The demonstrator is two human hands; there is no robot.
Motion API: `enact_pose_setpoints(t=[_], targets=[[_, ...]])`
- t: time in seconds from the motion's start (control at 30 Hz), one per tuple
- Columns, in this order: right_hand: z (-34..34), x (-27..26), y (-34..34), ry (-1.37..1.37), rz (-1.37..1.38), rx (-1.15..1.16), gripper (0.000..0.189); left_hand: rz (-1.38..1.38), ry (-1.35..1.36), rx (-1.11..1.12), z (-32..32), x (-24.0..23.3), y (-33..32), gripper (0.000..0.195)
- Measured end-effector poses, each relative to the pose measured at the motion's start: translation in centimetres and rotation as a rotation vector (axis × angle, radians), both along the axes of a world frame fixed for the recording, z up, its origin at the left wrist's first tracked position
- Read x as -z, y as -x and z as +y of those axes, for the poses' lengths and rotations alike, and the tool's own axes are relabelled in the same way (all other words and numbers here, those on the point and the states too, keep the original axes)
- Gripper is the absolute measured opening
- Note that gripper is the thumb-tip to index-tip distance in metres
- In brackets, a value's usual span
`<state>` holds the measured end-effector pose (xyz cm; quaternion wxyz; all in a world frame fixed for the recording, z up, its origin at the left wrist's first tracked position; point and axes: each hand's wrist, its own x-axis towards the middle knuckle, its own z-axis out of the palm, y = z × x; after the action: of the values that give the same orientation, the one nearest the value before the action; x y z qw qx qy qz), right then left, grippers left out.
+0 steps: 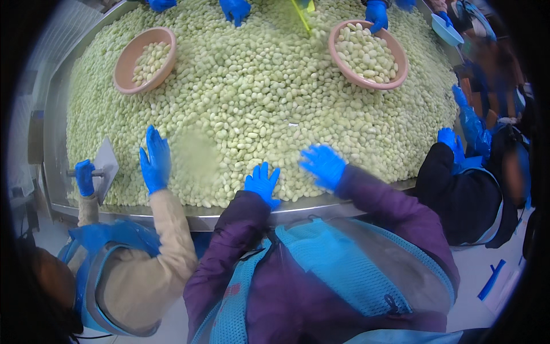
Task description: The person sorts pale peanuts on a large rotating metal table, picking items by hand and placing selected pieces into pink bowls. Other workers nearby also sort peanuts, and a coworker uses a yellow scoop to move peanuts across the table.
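Note:
Pale green, oval, bean-like pieces (258, 107) lie in a thick layer on a large metal table (296, 213). My left hand (262, 184), in a blue glove, rests with fingers spread on the pieces close to the table's near edge. To its right, my right hand (324, 165), also gloved in blue, is spread low over the pieces and slightly blurred; whether it touches them is hard to tell. Neither hand grips anything. Ahead on the heap sit a pink bowl (124, 73) holding some pieces, at the left, and a fuller pink bowl (402, 56) at the right.
At the left a co-worker holds a flat metal plate with a handle (107, 167); their other gloved hand (157, 159) is over the heap. A co-worker's hands (451, 142) are at the right edge. Across the table are more gloved hands (235, 9) and a yellow-green tool (302, 16).

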<state>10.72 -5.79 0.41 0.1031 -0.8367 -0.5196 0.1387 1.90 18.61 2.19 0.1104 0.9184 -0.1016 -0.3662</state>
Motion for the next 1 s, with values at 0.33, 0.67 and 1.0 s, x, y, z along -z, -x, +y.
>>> enact_pose_setpoints(t=[0.33,0.67,1.0], targets=[[6.7,8.2,-0.7,-0.152,-0.34,-0.115,0.041,-0.303,-0.222,0.082,-1.4,5.4,-2.7,0.079],[4.6,9.3,-10.2,-0.085,-0.408,0.179,0.049,-0.588,-0.388,0.257,2.0,9.0,-7.4,0.034],[-7.0,3.0,-16.9,-0.112,-0.692,0.765,0.029,-0.751,-0.478,-0.079,10.7,5.8,-12.7,0.053]])
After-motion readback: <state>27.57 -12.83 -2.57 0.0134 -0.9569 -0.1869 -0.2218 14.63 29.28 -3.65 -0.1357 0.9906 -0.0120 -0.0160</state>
